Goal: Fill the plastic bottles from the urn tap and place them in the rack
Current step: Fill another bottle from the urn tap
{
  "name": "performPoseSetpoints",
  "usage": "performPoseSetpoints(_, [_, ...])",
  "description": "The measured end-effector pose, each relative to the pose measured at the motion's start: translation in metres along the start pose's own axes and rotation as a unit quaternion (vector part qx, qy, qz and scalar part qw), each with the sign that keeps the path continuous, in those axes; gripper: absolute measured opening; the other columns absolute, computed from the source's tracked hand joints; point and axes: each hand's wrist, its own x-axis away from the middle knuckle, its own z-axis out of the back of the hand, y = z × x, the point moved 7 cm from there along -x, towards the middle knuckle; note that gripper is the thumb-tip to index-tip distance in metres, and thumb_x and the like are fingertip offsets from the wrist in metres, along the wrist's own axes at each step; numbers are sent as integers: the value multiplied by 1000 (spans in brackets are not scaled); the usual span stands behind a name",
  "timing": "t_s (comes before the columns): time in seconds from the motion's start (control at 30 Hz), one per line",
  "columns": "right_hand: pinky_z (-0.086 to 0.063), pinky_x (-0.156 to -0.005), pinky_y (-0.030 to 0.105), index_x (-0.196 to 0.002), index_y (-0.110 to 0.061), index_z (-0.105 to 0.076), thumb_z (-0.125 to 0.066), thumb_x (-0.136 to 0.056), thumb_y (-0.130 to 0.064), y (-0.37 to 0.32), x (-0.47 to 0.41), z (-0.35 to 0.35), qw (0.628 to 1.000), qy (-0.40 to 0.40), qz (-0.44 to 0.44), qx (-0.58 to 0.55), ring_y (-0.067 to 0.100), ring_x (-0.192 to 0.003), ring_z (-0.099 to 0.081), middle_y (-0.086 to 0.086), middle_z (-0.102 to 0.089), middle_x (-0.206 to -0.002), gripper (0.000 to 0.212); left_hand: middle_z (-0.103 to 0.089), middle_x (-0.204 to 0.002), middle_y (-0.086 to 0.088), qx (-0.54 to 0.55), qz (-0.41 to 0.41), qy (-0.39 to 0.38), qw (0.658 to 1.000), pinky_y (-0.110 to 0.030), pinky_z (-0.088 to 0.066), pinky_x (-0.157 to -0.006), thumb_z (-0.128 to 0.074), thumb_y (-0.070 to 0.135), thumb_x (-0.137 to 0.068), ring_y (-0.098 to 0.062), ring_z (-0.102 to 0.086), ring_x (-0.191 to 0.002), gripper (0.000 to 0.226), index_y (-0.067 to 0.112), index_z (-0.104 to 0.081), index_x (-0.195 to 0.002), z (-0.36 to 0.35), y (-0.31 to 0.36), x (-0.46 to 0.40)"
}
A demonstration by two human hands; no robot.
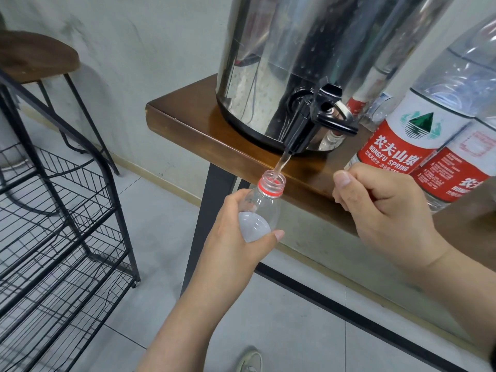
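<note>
The urn (308, 63) runs off the top of the frame, and the wire rack (61, 224) is cut off at the left edge. At centre, the left hand (236, 237) wraps its grip round the bottle (264, 208), hiding the lower body, with the open mouth under the tap (308, 122) and its stream. To the right, over the surface (188, 116) edge, the right hand (386, 208) is curled into a loose fist; whether it holds anything I cannot tell.

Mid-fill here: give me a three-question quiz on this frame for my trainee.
1. True or false: water is running from the urn tap into the bottle.
2. Which hand grips the bottle: A) left hand, B) right hand?
3. Fill in: the wire rack stands to the person's ____.

Key: 1 true; 2 A; 3 left.
</note>
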Motion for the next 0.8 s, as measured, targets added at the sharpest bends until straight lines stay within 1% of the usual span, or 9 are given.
performPoseSetpoints(0.2, [-41,-53,29,-70,-34,-49,-41,-103,-46,-1,-1,0,1000,0,2,-1,15,-63,-57,-10,-55,-64,36,-48,-126,29,-1,1,2,1000,-4,-41,-74,-81,43,-82,2,-51,-113,70,58,-32,-128,0,0,0])
performPoseSetpoints(0.27, [-41,-53,27,-70,-35,-49,-41,-102,-47,-1,-1,0,1000,-1,0,-1,15,-63,-57,-10,-55,-65,36,-48,-128,27,-2,1,2,1000,-6,-42,-76,-81,43,-82,0,-52,-113,70,57,-32,-129,0,0,0])
performPoseSetpoints(0.33, [-41,-53,25,-70,-35,-49,-41,-102,-47,-1,-1,0,1000,-1,1,1,14,-63,-57,-11,-55,-65,35,-48,-128,27,-4,3,1,1000,-6,-42,-75,-80,43,-82,-1,-52,-112,69,58,-31,-128,0,0,0])
performPoseSetpoints(0.4, [-41,-54,22,-70,-34,-49,-41,-102,-47,-1,0,0,1000,-3,1,3,14,-64,-58,-12,-55,-65,35,-47,-126,29,-6,4,0,1000,-2,-41,-69,-80,44,-82,3,-51,-110,69,59,-30,-127,0,0,0])
performPoseSetpoints(0.47, [-40,-54,20,-70,-32,-50,-41,-102,-47,0,0,0,1000,-3,-2,2,14,-64,-58,-11,-56,-66,37,-46,-125,30,-7,5,-1,1000,-2,-40,-67,-80,45,-82,7,-50,-108,69,60,-29,-127,0,0,0])
performPoseSetpoints(0.57, [-40,-54,19,-70,-32,-50,-41,-102,-49,0,0,0,1000,-1,-1,2,14,-64,-58,-10,-55,-65,38,-46,-125,29,-7,3,0,1000,-4,-41,-69,-80,45,-83,5,-50,-109,70,58,-30,-129,0,0,0])
performPoseSetpoints(0.67, [-39,-54,18,-70,-32,-50,-40,-102,-52,0,0,0,1000,-2,-3,3,14,-65,-58,-9,-56,-68,39,-47,-124,29,-4,1,0,1000,-3,-45,-68,-80,45,-82,3,-52,-110,69,58,-31,-129,0,-1,0])
performPoseSetpoints(0.73, [-37,-55,14,-70,-34,-49,-39,-102,-54,0,1,-1,1000,-2,-4,0,12,-65,-58,-10,-56,-70,38,-47,-123,30,-4,1,-2,1000,-4,-44,-69,-80,45,-82,4,-51,-110,69,59,-30,-127,0,-1,0])
performPoseSetpoints(0.8, [-37,-55,14,-71,-35,-49,-39,-102,-54,0,1,-1,1000,-2,-5,0,12,-65,-57,-10,-56,-70,38,-45,-121,32,-5,1,-4,1000,-4,-43,-69,-80,46,-82,4,-50,-110,70,60,-29,-128,-1,-1,0])
